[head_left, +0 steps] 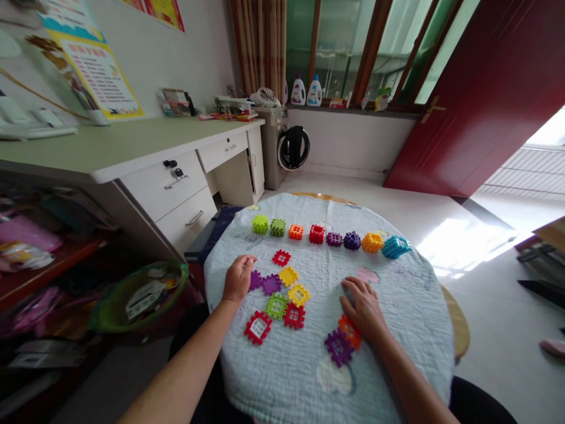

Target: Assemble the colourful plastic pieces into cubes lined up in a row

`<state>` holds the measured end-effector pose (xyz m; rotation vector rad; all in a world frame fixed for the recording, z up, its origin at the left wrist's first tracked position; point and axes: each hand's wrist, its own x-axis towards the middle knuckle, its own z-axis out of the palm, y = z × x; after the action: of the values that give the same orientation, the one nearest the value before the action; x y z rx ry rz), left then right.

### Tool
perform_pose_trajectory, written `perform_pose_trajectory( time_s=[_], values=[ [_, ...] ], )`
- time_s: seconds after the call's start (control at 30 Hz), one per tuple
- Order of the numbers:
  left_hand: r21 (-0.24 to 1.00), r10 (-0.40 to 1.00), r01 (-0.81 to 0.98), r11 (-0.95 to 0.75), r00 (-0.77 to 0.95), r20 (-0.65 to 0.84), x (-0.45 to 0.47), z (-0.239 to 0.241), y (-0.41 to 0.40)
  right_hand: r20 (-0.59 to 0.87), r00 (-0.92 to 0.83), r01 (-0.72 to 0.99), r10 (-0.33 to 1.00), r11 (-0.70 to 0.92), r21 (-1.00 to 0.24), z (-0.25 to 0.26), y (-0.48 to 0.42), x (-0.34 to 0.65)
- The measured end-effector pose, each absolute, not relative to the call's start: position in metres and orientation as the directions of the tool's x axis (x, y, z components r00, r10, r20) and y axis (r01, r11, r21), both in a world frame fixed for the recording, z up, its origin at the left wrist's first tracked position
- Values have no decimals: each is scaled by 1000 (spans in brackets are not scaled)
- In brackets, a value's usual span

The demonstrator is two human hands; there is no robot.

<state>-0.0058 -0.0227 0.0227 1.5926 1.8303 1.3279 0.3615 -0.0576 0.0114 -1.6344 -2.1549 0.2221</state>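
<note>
My left hand point(238, 278) rests on the cloth at the left, fingers curled together beside a flat purple building-block piece point(255, 281); whether anything is inside them is hidden. To its right lie another purple piece point(271, 284), yellow pieces point(288, 276), a green piece point(276, 306) and red pieces point(258, 327), all flat, with notched edges. My right hand point(364, 303) lies palm down with fingers stretched out. Under its wrist side is an orange piece point(350, 331), partly covered, which touches a purple window piece point(339, 347).
A row of assembled block cubes point(316, 234) runs along the far side of the cloth-covered round table point(397, 365), ending in a blue block point(396, 247). Beyond stand a desk point(145, 147), a washing machine point(271, 147) and a red door point(468, 106). A green basket point(176, 277) is at left.
</note>
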Motion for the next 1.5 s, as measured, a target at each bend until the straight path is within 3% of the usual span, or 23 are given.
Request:
perform_pose_trajectory(
  time_s=[0.2, 0.37, 0.57, 0.73, 1.03, 1.33, 1.5],
  values=[
    [884, 924, 468, -27, -325, 201, -7, 27, -23, 248, -212, 873, 945, 298, -387, 7, -55, 365],
    [867, 989, 497, 17, -136, 59, -22, 41, -21, 235, -199, 848, 951, 287, -445, 7, -52, 367],
    [566, 988, 811, -148, 148, 47, -32, 53, -38, 214, -222, 731, 951, 308, -609, 13, -45, 375],
    [400, 982, 897, -186, 186, 39, -25, 50, -44, 178, -206, 670, 962, 271, -691, 18, -48, 379],
    [402, 943, 874, -273, 160, 292, 3, 49, -52, 143, -213, 645, 967, 249, -722, 25, -57, 383],
    [252, 924, 890, -379, 381, 44, 20, 69, -47, 132, -219, 649, 967, 246, -720, 27, -55, 383],
    [343, 929, 873, -348, 370, 1, 21, 83, -37, 126, -220, 654, 967, 242, -717, 29, -55, 383]
  ],
)
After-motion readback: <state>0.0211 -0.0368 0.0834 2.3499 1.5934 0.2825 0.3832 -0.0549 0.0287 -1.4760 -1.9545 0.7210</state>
